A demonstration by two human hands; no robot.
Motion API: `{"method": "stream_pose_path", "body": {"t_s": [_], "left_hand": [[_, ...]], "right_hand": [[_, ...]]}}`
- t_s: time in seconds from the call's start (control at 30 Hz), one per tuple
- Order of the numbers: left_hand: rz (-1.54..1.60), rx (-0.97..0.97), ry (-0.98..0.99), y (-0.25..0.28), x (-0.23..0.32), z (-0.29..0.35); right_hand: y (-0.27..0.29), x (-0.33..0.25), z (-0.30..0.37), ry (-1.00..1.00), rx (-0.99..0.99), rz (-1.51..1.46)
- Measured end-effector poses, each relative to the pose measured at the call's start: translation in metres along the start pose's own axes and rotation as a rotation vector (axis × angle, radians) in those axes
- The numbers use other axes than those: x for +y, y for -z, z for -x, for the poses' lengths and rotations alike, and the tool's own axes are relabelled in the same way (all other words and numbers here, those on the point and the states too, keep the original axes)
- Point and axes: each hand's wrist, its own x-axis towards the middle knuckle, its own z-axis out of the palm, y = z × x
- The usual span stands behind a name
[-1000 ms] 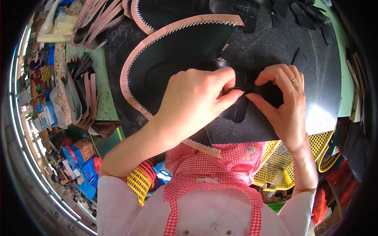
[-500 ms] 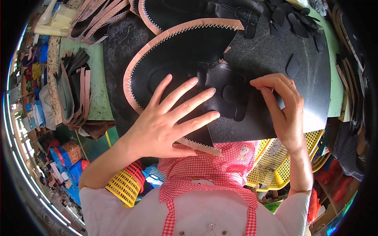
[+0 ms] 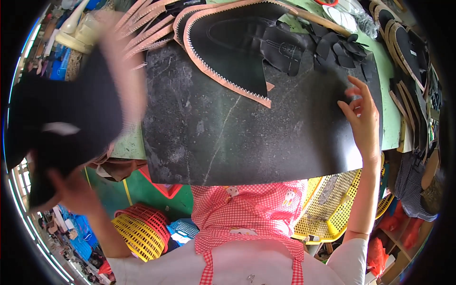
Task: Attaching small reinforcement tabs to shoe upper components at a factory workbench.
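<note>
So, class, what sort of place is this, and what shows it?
Probably a workshop, perhaps for shoe or leather parts: stitched pieces, a heap of dark cut-outs and a scuffed board.

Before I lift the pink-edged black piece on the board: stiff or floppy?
The pink-edged black piece looks thin, lying nearly flat on the black board: probably light and flexible. Its stitched pink border likely stiffens the rim a bit.

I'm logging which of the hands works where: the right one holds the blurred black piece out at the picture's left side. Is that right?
Not quite: the left hand holds the blurred black piece out at the picture's left side, as the head view shows.
</note>
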Motion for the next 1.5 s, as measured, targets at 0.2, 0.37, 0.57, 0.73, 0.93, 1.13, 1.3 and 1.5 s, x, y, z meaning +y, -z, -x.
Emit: {"method": "stream_pose_path", "body": {"t_s": [0.2, 0.37, 0.57, 0.73, 0.93, 1.13, 1.3, 1.5], "left_hand": [[-0.086, -0.662, 0.053, -0.028, 0.012, -0.040], [0.964, -0.645, -0.705, -0.055, 0.215, -0.064], [1.074, -0.364, -0.864, -0.121, 0.312, -0.085], [1.591, -0.712, -0.075, -0.113, 0.324, -0.080], [2.023, -0.428, 0.438, -0.093, 0.295, -0.115], [1.628, -0.244, -0.225, -0.051, 0.261, -0.107], [1.551, -0.728, 0.068, -0.068, 0.299, -0.082], [1.830, -0.568, 0.276, -0.083, 0.278, -0.108]], "right_hand": [[-0.002, -0.003, -0.010, 0.077, -0.229, 0.037], [-0.003, 0.003, -0.004, -0.009, -0.183, -0.017], [0.004, 0.008, 0.015, -0.044, -0.186, -0.131], [-0.015, -0.029, 0.010, 0.319, -0.317, -0.375], [-0.093, -0.049, -0.031, 0.601, -0.326, -0.261], [-0.085, -0.054, -0.034, 0.567, -0.362, -0.296], [-0.063, -0.078, -0.007, 0.720, -0.541, -0.383], [-0.103, -0.073, -0.033, 0.415, -0.580, -0.419]]}}
